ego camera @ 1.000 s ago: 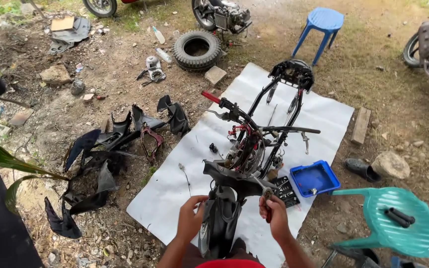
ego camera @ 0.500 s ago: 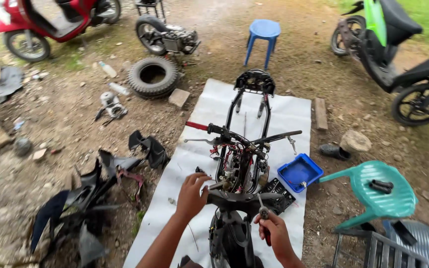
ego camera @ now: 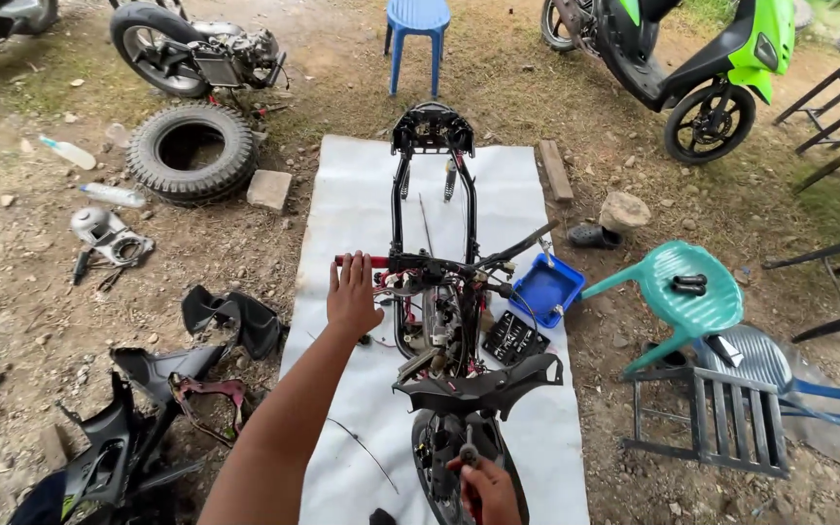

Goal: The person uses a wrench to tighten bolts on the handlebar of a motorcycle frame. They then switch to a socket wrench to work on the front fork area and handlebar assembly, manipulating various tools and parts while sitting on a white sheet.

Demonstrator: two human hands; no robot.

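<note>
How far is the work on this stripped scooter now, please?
Looks done: the black body panels lie off on the ground, leaving the scooter frame bare on the white sheet.
In hand: the left hand reaches the red handlebar end; the right hand holds a tool at the front wheel.
Left: the black front cover, wiring and wheel remain mounted.

The left arm stretched forward, nearly straight, from the lower left. The left hand (ego camera: pixel 353 294) lay palm down with fingers (ego camera: pixel 347 268) extended and slightly spread, beside the red handlebar grip (ego camera: pixel 360 261). The right hand (ego camera: pixel 487 490) stayed low, nearer the body than that grip, fingers curled into a closed fist.
</note>
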